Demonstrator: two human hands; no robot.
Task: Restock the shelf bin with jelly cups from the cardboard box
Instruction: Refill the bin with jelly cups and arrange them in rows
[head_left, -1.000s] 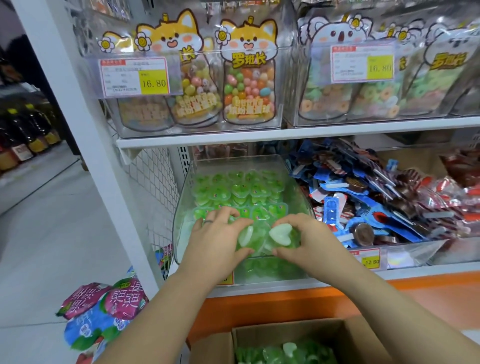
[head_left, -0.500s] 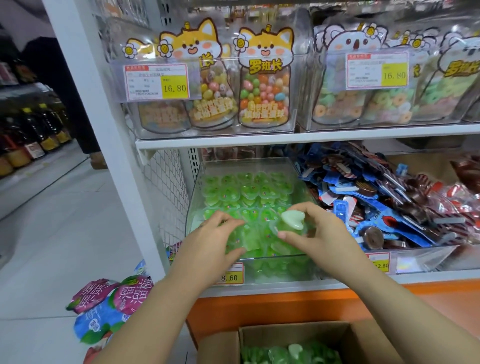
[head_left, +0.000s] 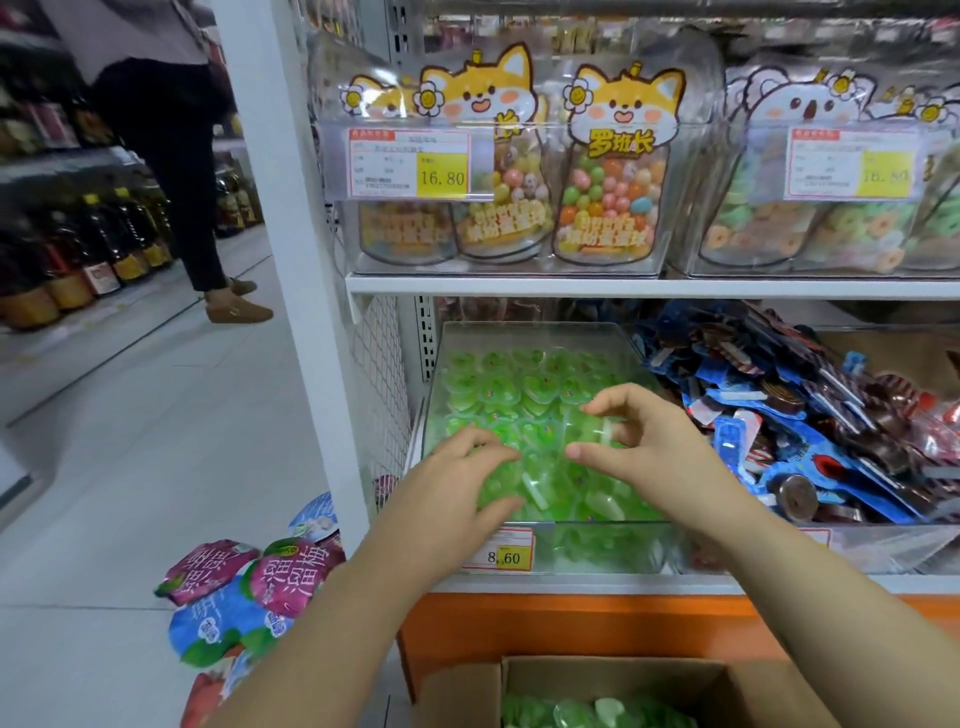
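- Pinched one pale jelly cup (head_left: 605, 432) in the right grip (head_left: 641, 441), thumb below and curled fingers above, though blurred there; held it just over the heap near the middle of the shelf bin (head_left: 535, 330).
- Laid the left grip (head_left: 467, 480) loosely over the heap at the bin's front-left corner, with bent, spread fingers touching cups but closing on none that showed.
- Found the bin well filled with green jelly cups (head_left: 519, 387): flat rows toward the back wall, and a looser tumble against the front wall above the price tag (head_left: 501, 553).
- Saw spare cups (head_left: 582, 712) in the open cardboard box (head_left: 769, 691) below the shelf's front edge; judged the restocking under way, not done.
- Judged each cup light and small, firm at the rim, yielding at the sides and slick on its film lid.
- Judged the rim the best hold, taken at opposite edges between thumb and fingertip, never squeezed across the lid.
- Reckoned a scooped handful likely to slide apart, so better cradled from beneath.
- Noted a neighbouring bin of blue-wrapped sweets (head_left: 779, 415) just beside the right wall, near enough for a stray cup to land in.
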